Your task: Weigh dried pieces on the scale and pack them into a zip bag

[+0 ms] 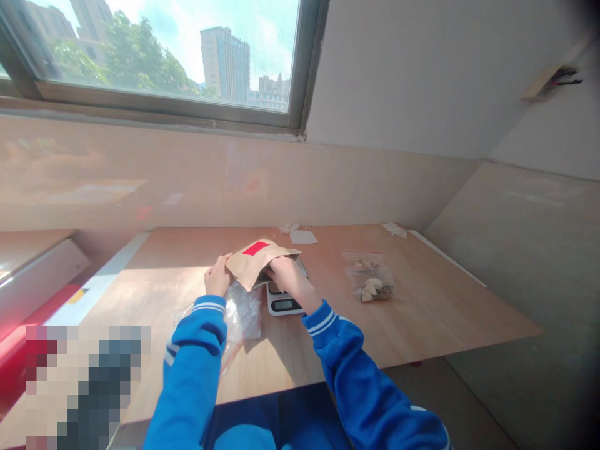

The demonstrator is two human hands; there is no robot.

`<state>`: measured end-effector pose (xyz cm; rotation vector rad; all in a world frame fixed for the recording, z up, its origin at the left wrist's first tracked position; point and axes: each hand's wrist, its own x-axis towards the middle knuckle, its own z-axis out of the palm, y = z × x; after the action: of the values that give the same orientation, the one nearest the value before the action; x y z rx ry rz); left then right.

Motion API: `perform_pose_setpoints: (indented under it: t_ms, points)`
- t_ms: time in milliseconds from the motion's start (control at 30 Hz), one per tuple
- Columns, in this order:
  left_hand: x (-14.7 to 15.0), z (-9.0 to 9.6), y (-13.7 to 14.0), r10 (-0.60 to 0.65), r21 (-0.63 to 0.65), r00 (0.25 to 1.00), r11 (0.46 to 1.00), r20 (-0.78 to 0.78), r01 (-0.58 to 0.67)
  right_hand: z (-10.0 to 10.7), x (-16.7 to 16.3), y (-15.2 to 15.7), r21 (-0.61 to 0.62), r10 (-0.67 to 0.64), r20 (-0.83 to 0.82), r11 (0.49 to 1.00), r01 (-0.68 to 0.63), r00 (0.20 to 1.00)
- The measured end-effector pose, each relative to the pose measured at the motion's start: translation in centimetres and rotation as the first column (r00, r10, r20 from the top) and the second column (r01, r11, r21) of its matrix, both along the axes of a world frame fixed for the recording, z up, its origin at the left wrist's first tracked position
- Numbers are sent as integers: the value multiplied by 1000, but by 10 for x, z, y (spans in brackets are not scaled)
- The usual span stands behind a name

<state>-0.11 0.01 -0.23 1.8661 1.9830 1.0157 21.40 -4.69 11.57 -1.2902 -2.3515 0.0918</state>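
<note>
A brown kraft paper bag [244,261] with a red label lies tilted on its side above the table, its mouth turned toward my right. Its left end is gripped by my left hand [217,275]. My right hand [289,276] reaches into the bag's mouth, so the bag hides its fingers. Beneath the bag and the right hand sits a white kitchen scale [287,307] with a small grey display, partly covered. Clear plastic bags [244,312] lie crumpled on the table just below my left hand.
To the right, two clear zip bags [377,275] hold pale pieces on the wooden table [435,312]. White paper [304,237] and a crumpled tissue [395,230] lie along the back edge by the wall. A window [187,62] is above.
</note>
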Motion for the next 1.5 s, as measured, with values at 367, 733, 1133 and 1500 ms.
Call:
perform_pose_setpoints:
  t_ms: [367, 733, 1133, 1500]
  points:
    - [3, 4, -2, 14, -18, 1000, 1000, 18, -13, 39, 46, -31, -36, -18, -309, 999, 7, 951]
    - [0, -2, 2, 13, -15, 1000, 1000, -14, -13, -31, 116, 8, -150, -223, -578, 975, 167, 785]
    - [1, 5, -1, 16, -54, 998, 998, -66, -20, -78, 115, 19, -56, -229, -209, 974, 222, 951]
    - [4, 8, -4, 31, -68, 994, 997, -106, -39, -112, 134, 11, -102, -277, -547, 959, 266, 789]
